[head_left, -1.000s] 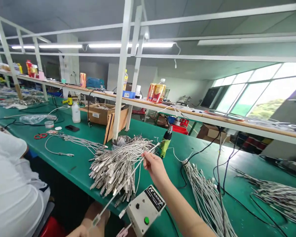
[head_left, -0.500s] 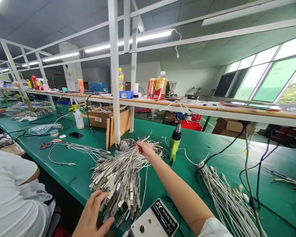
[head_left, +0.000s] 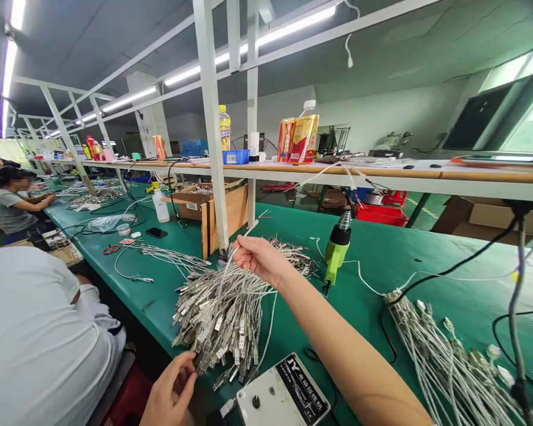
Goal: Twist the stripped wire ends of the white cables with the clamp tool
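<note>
My right hand (head_left: 258, 259) is closed around a white USB cable (head_left: 250, 228), lifted above a large pile of USB cables (head_left: 231, 325). This cable's thin wire end sticks up past my fingers, and its length slants down over the pile. At the pile's near left edge, my left hand (head_left: 173, 384) has thumb and fingers brought together at the metal plugs. It appears to pinch a plug end, partly hidden by the fingers. A white control box (head_left: 275, 393) with a black label and knob sits close to the pile. Behind my right forearm stands a green heat-gun-like tool (head_left: 336, 251).
More white cables (head_left: 453, 361) lie bundled on the right of the green table (head_left: 359, 225). Black cords (head_left: 462, 269) hang there. A white post (head_left: 213, 130) rises beside a cardboard box (head_left: 190, 201). A person in a white shirt (head_left: 39, 337) sits at left.
My right hand has drawn the cable up and slightly left. My left hand has gone from spread fingers to a pinch at the pile's edge. The view has shifted left.
</note>
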Motion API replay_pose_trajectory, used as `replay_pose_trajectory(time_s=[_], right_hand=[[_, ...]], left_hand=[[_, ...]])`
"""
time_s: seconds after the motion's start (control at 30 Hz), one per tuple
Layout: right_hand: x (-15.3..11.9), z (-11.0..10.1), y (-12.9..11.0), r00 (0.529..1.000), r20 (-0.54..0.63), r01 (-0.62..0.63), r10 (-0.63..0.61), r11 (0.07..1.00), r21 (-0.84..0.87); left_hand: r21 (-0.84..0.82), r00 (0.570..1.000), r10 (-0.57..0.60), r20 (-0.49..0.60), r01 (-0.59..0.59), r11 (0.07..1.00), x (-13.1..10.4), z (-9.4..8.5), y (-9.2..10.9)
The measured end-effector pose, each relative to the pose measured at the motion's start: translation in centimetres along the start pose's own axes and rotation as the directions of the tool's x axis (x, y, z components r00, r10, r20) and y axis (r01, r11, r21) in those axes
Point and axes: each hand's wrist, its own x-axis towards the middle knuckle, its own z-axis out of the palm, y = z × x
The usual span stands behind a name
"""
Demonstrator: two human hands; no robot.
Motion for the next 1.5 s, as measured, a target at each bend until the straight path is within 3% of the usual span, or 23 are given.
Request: replay_pose_trajectory(time_s=[0.17,0.27,0.37,0.53,0.63,0.73,0.8,0.9,1.0,1.1,1.2,1.33,1.4,1.5], right_hand=[[0.9,0.4,-1.7,0.996,-0.031,0.082,-0.082,0.997,-0.005],[2.4,-1.6,-1.9,0.982,-0.137,0.127,-0.133,0.991,-0.047],[4.2,-4.9,-1.4,0.936,-0.310,0.134,-0.165,0.984,-0.117],[5.9,-9.1,2.3,0.854,-0.513,-0.059,-0.086,0.964,-0.260],[5.8,-10.3,4.8,0.826,-0.561,-0.184,-0.049,0.918,-0.351],[4.8,-11.4,5.5,0.812,-0.579,-0.249,-0.075,0.853,-0.459],[3.4,-12.3,5.1,0.816,-0.569,-0.278,-0.103,0.793,-0.542],[-0.8,-13.8,3.6,0.849,-0.517,-0.325,-0.112,0.661,-0.676],[-7.2,-15.2,2.0,0.887,-0.457,-0.375,-0.059,0.484,-0.791],[-15.3,-16.2,0.2,0.895,-0.445,-0.429,0.017,0.305,-0.850],[-24.2,-16.5,-1.6,0.867,-0.497,-0.495,0.034,0.162,-0.853],[-34.7,-16.0,-3.2,0.755,-0.656,-0.656,0.003,0.023,-0.755],[-38.6,-15.9,-3.3,0.663,-0.748,-0.748,0.005,-0.029,-0.663],[-42.1,-16.1,-2.1,0.509,-0.861,-0.856,-0.004,-0.106,-0.506]], left_hand=[[0.060,0.997,-0.077,-0.012,0.077,0.995,-0.1,0.6,1.3],[0.076,0.993,-0.119,0.024,0.117,0.990,0.8,0.9,1.6],[0.074,0.994,-0.092,0.061,0.088,0.993,1.8,0.8,2.0],[0.044,0.996,-0.058,0.069,0.055,0.998,1.8,1.0,2.4],[0.052,0.999,-0.024,-0.047,0.027,0.998,1.2,0.7,1.8],[0.097,0.985,0.102,-0.139,-0.089,0.991,1.5,-0.4,2.0],[0.149,0.961,0.248,-0.119,-0.230,0.962,2.6,-1.3,3.4],[0.292,0.901,0.433,0.025,-0.421,0.859,5.6,-2.0,7.4],[0.401,0.853,0.474,0.216,-0.521,0.754,8.8,-0.8,11.5],[0.442,0.834,0.389,0.390,-0.541,0.716,11.0,1.5,13.3],[0.517,0.838,0.213,0.502,-0.488,0.703,11.9,3.3,12.7],[0.578,0.845,0.197,0.497,-0.492,0.651,12.5,4.3,11.2],[0.588,0.837,0.165,0.522,-0.493,0.641,12.8,4.4,11.0],[0.604,0.829,0.137,0.542,-0.497,0.623,12.9,4.6,11.0]])
